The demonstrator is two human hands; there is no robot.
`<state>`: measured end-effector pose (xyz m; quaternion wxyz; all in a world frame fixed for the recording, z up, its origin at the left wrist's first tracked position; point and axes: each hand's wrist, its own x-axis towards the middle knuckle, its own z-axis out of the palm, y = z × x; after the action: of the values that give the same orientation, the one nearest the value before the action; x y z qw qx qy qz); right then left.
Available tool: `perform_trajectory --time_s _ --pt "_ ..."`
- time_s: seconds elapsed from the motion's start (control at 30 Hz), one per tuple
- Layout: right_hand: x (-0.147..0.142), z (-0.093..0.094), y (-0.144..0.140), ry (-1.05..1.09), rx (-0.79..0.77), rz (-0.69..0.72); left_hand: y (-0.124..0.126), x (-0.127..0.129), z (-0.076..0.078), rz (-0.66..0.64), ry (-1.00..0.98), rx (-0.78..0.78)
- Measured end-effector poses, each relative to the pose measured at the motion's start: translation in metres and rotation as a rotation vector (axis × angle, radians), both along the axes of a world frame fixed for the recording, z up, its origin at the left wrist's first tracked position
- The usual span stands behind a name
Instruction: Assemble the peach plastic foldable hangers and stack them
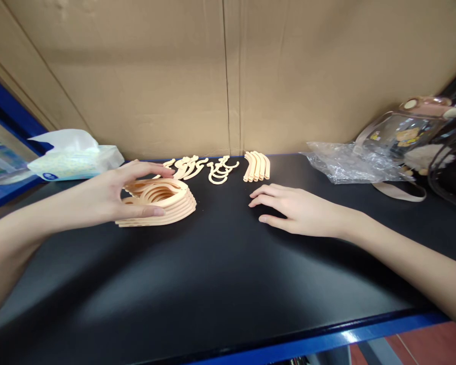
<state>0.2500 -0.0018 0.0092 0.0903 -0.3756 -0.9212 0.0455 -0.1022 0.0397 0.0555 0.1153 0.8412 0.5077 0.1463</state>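
My left hand (110, 195) reaches around a stack of peach curved plastic pieces (180, 203), shaped like hanger frames. The thumb lies along the near side and the fingers pass over the far side; how firmly they grip is hard to tell. My right hand (289, 208) is palm down, low over the black table (220, 284), with fingers apart and nothing in them. Just beyond its fingertips lies a row of peach bent tubes (257, 166). Peach plastic hooks (218, 175) are scattered at the back middle, and flatter peach curved parts (190, 167) lie behind the stack.
A tissue pack (79, 159) stands at the back left. Crumpled clear plastic (357, 165), a transparent bottle (410, 132) with a strap, and a dark bag (454, 167) occupy the right. Cardboard (155, 76) walls off the back; a blue edge (327, 342) borders the front.
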Motion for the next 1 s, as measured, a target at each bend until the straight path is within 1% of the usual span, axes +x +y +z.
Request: perform_trajectory --time_s 0.2,0.3,0.33,0.37,0.4,0.47,0.5,0.53,0.6,0.67,0.73,0.8,0.9,1.0 --pt "0.001 -0.001 0.001 0.006 0.002 0.002 0.001 -0.004 -0.003 0.018 -0.006 -0.038" --pt "0.0 -0.001 0.001 0.013 -0.002 0.003 0.001 -0.004 -0.004 0.032 -0.002 -0.093" --pt "0.0 0.0 0.001 0.015 -0.004 0.005 -0.001 -0.003 -0.003 0.021 -0.001 -0.08" --pt "0.0 0.0 0.001 0.016 -0.006 0.005 -0.003 0.0 -0.003 -0.004 0.003 -0.037" --pt "0.0 0.0 0.001 0.017 -0.008 0.003 -0.006 0.005 -0.002 -0.037 0.004 0.058" --pt "-0.001 0.001 0.0 0.019 -0.013 -0.001 -0.015 0.02 0.0 -0.129 0.037 0.298" --pt "-0.001 0.002 0.0 0.022 -0.014 -0.001 -0.022 0.03 -0.001 -0.17 0.046 0.375" --pt "-0.001 0.002 0.0 0.025 -0.016 0.003 -0.029 0.042 -0.003 -0.21 0.037 0.425" --pt "-0.002 0.002 0.0 0.04 -0.016 0.013 -0.045 0.065 -0.012 -0.328 0.051 0.465" --pt "-0.002 0.001 0.001 0.068 0.001 -0.003 -0.057 0.086 -0.026 -0.421 0.138 0.428" --pt "-0.001 -0.001 0.005 0.097 0.057 -0.05 -0.063 0.102 -0.041 -0.43 0.222 0.342" --pt "0.001 -0.004 0.011 0.117 0.139 -0.11 -0.061 0.112 -0.054 -0.408 0.282 0.254" --pt "0.007 -0.006 0.022 0.162 0.21 -0.224 -0.054 0.118 -0.063 -0.355 0.298 0.169" --pt "0.012 -0.002 0.035 0.255 0.213 -0.387 -0.049 0.119 -0.063 -0.339 0.278 0.13"
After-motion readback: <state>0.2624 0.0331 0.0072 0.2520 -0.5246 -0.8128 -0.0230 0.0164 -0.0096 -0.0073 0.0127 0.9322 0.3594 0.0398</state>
